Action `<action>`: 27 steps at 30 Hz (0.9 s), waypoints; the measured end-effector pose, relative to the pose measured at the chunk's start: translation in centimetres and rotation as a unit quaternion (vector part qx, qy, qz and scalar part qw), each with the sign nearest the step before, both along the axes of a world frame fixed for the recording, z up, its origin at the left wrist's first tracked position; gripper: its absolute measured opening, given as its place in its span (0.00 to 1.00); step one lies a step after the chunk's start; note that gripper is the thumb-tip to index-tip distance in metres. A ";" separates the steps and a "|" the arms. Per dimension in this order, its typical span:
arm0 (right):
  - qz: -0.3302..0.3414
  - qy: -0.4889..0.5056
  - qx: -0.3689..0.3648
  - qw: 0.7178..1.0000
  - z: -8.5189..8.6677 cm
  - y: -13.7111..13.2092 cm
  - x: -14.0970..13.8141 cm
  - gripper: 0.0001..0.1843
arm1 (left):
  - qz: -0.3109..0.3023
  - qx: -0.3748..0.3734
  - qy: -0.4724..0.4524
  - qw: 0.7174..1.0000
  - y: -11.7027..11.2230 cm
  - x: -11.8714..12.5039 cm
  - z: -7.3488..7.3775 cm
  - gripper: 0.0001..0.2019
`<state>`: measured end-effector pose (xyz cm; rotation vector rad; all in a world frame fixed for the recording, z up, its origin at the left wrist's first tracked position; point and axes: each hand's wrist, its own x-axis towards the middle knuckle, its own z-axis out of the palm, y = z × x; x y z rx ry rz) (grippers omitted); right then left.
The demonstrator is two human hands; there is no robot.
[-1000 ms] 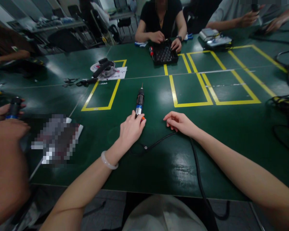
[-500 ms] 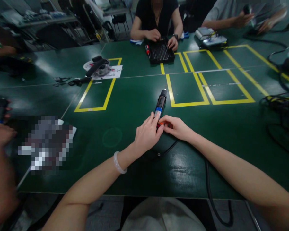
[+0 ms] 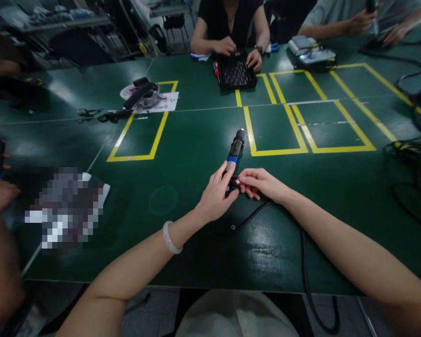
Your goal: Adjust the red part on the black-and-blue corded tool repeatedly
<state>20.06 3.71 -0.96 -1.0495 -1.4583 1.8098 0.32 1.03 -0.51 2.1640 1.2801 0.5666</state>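
Observation:
A cylindrical power screwdriver [image 3: 235, 147], black with a blue band and a silver section, lies on the green table and points away from me. My left hand [image 3: 216, 194] holds its rear part down, fingers along the silver section. At its back end, my right hand [image 3: 261, 184] pinches a small white and red piece [image 3: 237, 181], perhaps a wire connector; its exact kind is too small to tell. Part of the tool's rear is hidden under my left hand. A thin black cable with a round metal end [image 3: 233, 227] lies just below my hands.
Yellow tape [image 3: 279, 152] marks rectangles on the table. A co-worker's hands are at a black tray [image 3: 236, 84] across from me. Coiled cables [image 3: 410, 159] lie at right; a thick black cable [image 3: 304, 262] hangs over the front edge. A blurred-out object [image 3: 68, 206] sits at left.
My right fingers have shifted slightly right, away from the tool's back end, with the small piece between them. Its orange-red part shows less now and a white tip shows. The screwdriver stays in place.

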 end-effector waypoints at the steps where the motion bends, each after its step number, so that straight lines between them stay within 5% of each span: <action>1: -0.001 0.002 -0.004 1.000 0.0 0.0 0.0 0.17 | 0.002 0.000 -0.001 1.000 0.0 0.0 0.0 0.33; 19: -0.029 0.031 -0.009 0.999 -0.1 -0.1 -0.1 0.17 | 0.001 0.008 0.001 1.000 0.0 -0.1 -0.3 0.32; 27: 0.033 0.050 0.035 0.998 -0.2 0.1 0.5 0.18 | 0.002 0.003 0.003 1.000 -0.1 -0.1 -0.2 0.32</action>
